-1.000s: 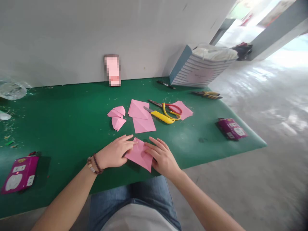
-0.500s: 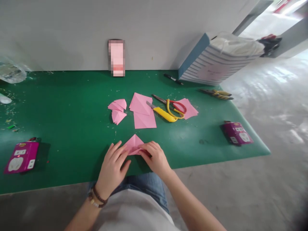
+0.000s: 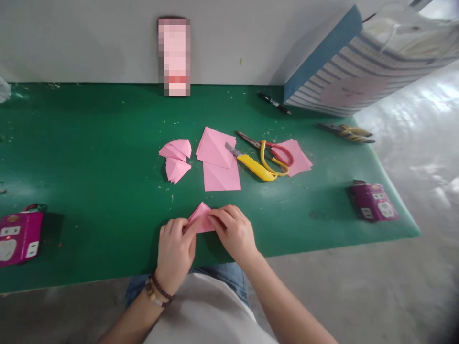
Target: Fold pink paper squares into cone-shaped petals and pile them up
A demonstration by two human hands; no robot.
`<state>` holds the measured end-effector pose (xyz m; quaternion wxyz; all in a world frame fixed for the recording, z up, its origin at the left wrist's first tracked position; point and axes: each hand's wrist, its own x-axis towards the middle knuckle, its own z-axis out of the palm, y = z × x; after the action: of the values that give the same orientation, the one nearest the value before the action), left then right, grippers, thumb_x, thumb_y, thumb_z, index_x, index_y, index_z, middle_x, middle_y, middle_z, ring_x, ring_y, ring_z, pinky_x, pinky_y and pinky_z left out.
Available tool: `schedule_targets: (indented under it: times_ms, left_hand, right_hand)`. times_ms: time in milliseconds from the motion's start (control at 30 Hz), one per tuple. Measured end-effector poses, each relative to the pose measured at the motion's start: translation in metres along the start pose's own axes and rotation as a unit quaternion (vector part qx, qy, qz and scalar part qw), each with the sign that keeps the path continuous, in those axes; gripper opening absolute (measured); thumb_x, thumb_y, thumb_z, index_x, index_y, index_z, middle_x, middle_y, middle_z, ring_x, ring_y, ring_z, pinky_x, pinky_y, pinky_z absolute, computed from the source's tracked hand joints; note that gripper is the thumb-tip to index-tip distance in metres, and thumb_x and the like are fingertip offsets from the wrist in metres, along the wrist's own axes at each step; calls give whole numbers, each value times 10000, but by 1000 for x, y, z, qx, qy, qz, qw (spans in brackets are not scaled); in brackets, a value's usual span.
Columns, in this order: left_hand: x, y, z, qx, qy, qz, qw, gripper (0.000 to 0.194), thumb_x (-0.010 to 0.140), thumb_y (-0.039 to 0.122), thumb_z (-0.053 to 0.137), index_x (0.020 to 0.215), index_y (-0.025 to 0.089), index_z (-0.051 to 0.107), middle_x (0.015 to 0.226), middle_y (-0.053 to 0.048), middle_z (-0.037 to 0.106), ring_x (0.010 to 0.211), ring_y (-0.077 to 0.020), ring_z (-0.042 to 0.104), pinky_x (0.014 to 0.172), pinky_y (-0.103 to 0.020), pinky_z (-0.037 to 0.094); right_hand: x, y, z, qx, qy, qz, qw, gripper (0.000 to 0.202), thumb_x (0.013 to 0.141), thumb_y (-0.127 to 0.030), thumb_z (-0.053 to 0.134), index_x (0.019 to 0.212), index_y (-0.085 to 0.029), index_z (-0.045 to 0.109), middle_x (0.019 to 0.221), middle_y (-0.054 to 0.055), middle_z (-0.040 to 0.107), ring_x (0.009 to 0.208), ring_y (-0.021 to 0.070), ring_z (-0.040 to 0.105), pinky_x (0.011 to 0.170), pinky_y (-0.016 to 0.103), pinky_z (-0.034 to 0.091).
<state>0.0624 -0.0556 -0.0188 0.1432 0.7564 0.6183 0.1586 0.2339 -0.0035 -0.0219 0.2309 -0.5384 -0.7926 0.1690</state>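
Note:
A partly folded pink paper (image 3: 202, 221) lies near the front edge of the green table (image 3: 100, 191), its peak pointing away from me. My left hand (image 3: 178, 246) grips its left side, fingers bent and drawn together. On the right side, my right hand (image 3: 234, 231) pinches the paper between thumb and fingers. Beyond them are folded pink pieces (image 3: 177, 160) and a stack of creased pink sheets (image 3: 218, 157). A yellow-handled cutter (image 3: 256, 167) rests with its blade on that stack. Scissors (image 3: 263, 146) with red and yellow handles lie partly over more pink sheets (image 3: 299, 160).
A phone-like object (image 3: 175, 57), pixelated, leans on the wall at the back. A striped bag (image 3: 358, 71) stands at the back right, near a pen (image 3: 274, 102) and pliers (image 3: 347, 132). Purple boxes sit at the left (image 3: 25, 236) and right (image 3: 376, 201).
My left fingers, spread before, have drawn together on the paper's left side. The paper now shows a narrower shape between my hands. The view has tilted down and come closer.

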Motion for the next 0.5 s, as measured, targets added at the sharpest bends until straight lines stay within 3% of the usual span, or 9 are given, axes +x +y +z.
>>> schedule_targets:
  times_ms: [500]
  left_hand:
    - [19,5,-13,50,-86,-12,995,450,935,131,453,1363,246,534,829,-51,515,764,-219,497,643,-354,367]
  right_hand:
    - [6,3,-1,19,14,21,999,211,953,-227,532,911,-219,738,779,26,699,712,145,641,670,264,506]
